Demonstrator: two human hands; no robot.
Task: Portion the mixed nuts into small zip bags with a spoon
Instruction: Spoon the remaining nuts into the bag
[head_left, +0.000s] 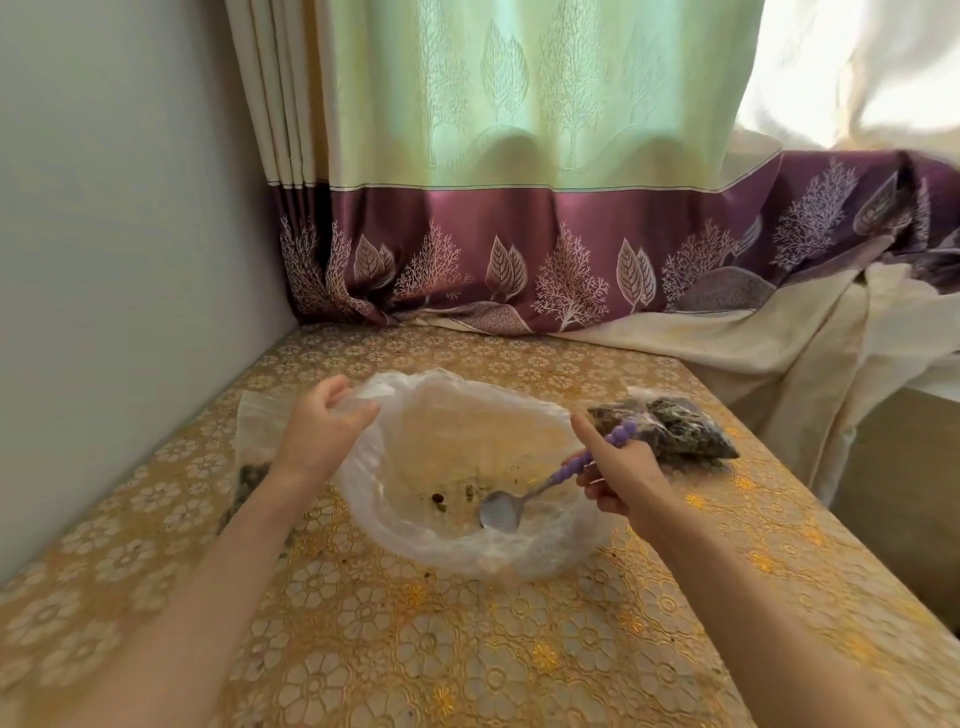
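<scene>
- Bag part-hidden behind the left forearm: a small zip bag (249, 467), contents too blurred to judge.
- Left hand (324, 423) pinches the big clear bag's (524, 551) rim, holding it open.
- Nuts (439, 499): only a few remain at the bottom; tilting the bag should gather them toward the spoon (501, 512).
- Right hand (618, 470) grips the spoon's purple handle.
- Filled zip bag (670, 428) lies just behind that hand.

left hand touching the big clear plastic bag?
Touching. The head view shows the left hand pinching the far-left rim of the large clear plastic bag, its fingers curled over the edge, holding it open.
</scene>
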